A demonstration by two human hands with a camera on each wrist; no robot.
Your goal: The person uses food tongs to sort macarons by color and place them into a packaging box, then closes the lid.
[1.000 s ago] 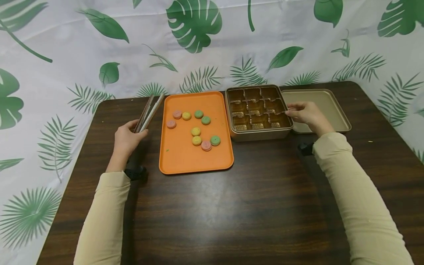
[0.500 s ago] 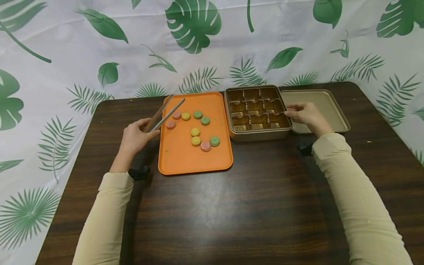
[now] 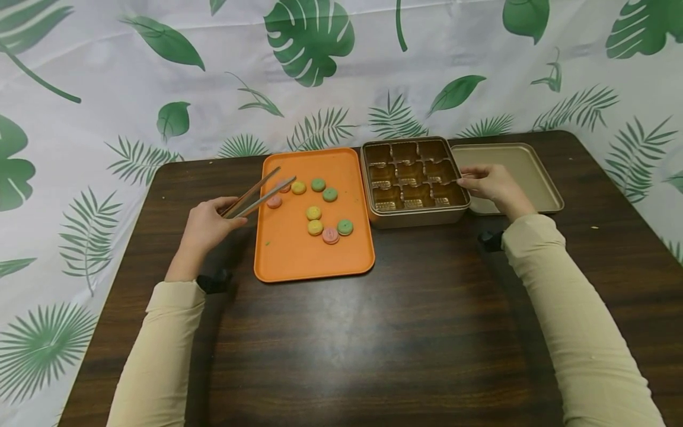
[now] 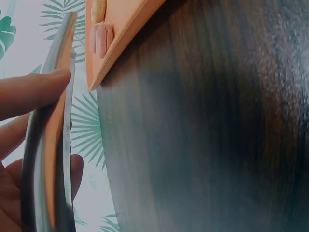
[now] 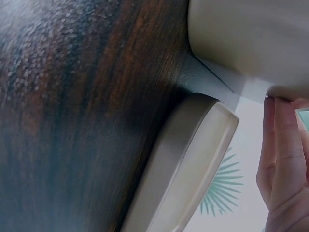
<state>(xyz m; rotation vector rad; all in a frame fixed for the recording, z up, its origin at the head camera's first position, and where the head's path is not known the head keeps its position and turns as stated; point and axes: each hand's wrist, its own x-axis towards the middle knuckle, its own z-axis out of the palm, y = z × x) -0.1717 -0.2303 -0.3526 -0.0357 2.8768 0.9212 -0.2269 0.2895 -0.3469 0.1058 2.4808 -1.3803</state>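
My left hand holds a pair of metal tongs at the left of the orange tray. The tongs' arms stand apart, their tips over the tray's upper left and overlapping a pink macaron. Nothing lies between the tips. Several other macarons are scattered on the tray, among them a yellow macaron and a green macaron. At the right rim of a gold tin box, my right hand pinches the edge. Inside the box sits a brown plastic insert with several square compartments, all bare.
A shallow gold lid lies inside up just right of the tin, partly behind my right hand. The tin stands against the tray's right side. A leaf-print cloth hangs along the back of the dark wooden table.
My left hand first carried the tongs right, over the tray, then drew back slightly left and lower. The tongs have tilted from steep to slanting rightward. My right hand stays at the tin.
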